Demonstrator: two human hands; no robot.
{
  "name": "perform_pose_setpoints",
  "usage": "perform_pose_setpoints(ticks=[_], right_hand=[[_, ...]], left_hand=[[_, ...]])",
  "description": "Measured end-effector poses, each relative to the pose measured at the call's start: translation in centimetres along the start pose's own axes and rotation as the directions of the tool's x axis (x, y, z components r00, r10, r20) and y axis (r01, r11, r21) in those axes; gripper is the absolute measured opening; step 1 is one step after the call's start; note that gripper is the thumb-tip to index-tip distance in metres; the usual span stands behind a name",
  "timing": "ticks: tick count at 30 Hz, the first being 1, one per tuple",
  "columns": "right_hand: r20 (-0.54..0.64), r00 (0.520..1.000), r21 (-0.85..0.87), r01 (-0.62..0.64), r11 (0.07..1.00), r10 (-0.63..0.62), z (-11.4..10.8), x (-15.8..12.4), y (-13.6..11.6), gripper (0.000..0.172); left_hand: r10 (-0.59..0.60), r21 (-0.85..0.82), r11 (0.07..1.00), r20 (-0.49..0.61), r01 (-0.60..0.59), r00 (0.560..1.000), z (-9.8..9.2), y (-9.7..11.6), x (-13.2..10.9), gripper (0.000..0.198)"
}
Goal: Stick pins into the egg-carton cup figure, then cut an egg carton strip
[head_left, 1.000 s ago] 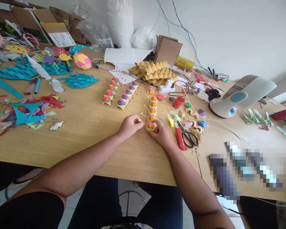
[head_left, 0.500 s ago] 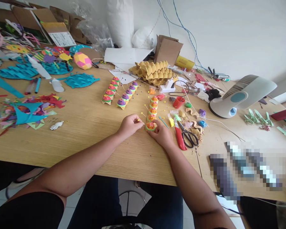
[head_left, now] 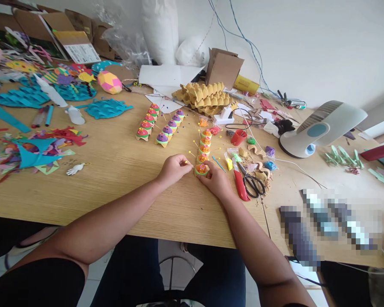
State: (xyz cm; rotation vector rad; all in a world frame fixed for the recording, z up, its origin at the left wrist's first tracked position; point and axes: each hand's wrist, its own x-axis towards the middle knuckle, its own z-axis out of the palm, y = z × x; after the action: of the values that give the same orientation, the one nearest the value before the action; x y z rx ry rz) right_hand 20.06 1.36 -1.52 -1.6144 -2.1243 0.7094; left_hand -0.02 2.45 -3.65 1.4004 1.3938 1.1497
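A caterpillar made from an egg-carton strip (head_left: pixel 204 149), with orange tops and green bands, stands on the table with thin yellow-headed sticks poking out along its sides. My right hand (head_left: pixel 218 180) has its fingers closed around the nearest cup of this strip. In a pinch, my left hand (head_left: pixel 174 172) holds a thin yellow-headed stick (head_left: pixel 186 162), its point close to the left side of that cup. Two finished-looking strips stand beyond: a red caterpillar (head_left: pixel 148 122) and a purple caterpillar (head_left: pixel 170 127), both with thin sticks attached.
Right of my hands lie a red-handled knife (head_left: pixel 241 183), black scissors (head_left: pixel 254 186) and small bags of coloured clay (head_left: pixel 232 160). Yellow egg cartons (head_left: pixel 208 98) and a white fan (head_left: pixel 316 130) stand farther back. Paper scraps (head_left: pixel 38 151) cover the left.
The view has shifted very slightly. Both hands keep their grips, and the yellow-headed stick stays beside the nearest cup.
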Motion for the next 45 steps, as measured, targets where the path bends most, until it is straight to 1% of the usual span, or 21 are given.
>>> perform_pose_setpoints(ticks=[21,28,45], right_hand=[[0.024,1.000,0.008,-0.004,1.000,0.004,-0.03,0.15,0.08,0.057],[0.039,0.999,0.010,-0.009,1.000,0.008,-0.22,0.22,-0.07,0.056],[0.035,0.999,0.019,-0.003,1.000,0.003,-0.19,0.18,-0.04,0.056]], left_hand=[[0.032,0.008,0.999,0.021,-0.032,0.999,0.09,0.05,-0.05,0.015],[0.033,0.014,0.999,0.019,-0.033,0.999,0.17,0.02,-0.05,0.015],[0.019,0.030,0.999,0.017,-0.019,1.000,0.14,0.19,-0.12,0.016]])
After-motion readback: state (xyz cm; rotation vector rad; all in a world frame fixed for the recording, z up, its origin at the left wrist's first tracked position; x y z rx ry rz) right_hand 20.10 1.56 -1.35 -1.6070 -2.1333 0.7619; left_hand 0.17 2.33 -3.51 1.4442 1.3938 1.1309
